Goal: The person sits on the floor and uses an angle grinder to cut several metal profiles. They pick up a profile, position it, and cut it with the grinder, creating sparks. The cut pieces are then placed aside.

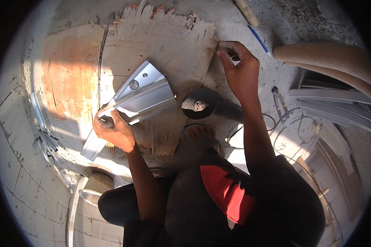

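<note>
My left hand (116,131) is closed round the near left end of a silver metal profile (152,96), which slants across the plywood sheet (152,45). Under that profile lies another metal strip with round holes (138,81). My right hand (240,70) hovers by the sheet's right edge, thumb and forefinger pinched together; whatever they hold, if anything, is too small to make out. Between my arms rests an angle grinder (226,110), its dark disc (189,108) facing up beside the profile's right end. Neither hand touches it.
Pliers (281,105) and a looping black cable (272,123) lie on the floor to the right. Farther off are a blue pen (258,39), a thick tan curved piece (321,55) and stacked grey profiles (334,107). Metal offcuts (45,123) lie at the left.
</note>
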{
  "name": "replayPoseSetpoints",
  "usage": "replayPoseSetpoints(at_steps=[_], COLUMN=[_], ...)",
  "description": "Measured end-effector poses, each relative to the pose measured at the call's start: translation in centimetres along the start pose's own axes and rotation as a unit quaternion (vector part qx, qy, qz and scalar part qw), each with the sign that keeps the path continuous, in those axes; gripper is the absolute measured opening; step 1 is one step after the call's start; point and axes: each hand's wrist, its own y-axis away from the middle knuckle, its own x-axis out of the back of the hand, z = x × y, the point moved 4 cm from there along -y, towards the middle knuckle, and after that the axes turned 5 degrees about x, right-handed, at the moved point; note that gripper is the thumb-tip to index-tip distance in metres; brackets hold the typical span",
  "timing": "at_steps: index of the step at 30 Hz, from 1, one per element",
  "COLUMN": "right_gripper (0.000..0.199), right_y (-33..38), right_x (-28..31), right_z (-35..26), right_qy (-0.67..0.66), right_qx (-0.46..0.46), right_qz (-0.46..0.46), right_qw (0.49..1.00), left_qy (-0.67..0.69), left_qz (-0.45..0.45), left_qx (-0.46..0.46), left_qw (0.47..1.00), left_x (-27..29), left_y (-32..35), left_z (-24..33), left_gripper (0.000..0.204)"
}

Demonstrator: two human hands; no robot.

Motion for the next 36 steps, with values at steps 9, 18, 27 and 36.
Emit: replayPoseSetpoints(at_steps=[9,18,27,36], right_gripper=[0.048,0.024,0.018,0.008], right_y=[-5.9,-4.2,-0.2,1.4], right_x=[4.7,5.5,-10.2,-16.7], right_z=[9.8,7.6,-17.2,-19.1], right_qy=[0.375,0.387,0.082,0.123], right_qx=[-0.118,0.096,0.361,0.428], right_qz=[-0.045,0.006,-0.326,-0.349], right_qw=[0.918,0.917,0.870,0.825], left_qy=[0.066,0.005,0.037,0.051], left_qz=[-0.005,0.086,0.029,0.056], left_qx=[0.037,-0.051,0.031,0.039], left_qw=[0.997,0.995,0.998,0.996], left_x=[0.4,0.3,0.0,-0.2], left_y=[0.3,-0.2,0.5,0.8], left_z=[0.6,1.3,0.2,0.3], left_gripper=[0.055,0.035,0.062,0.060])
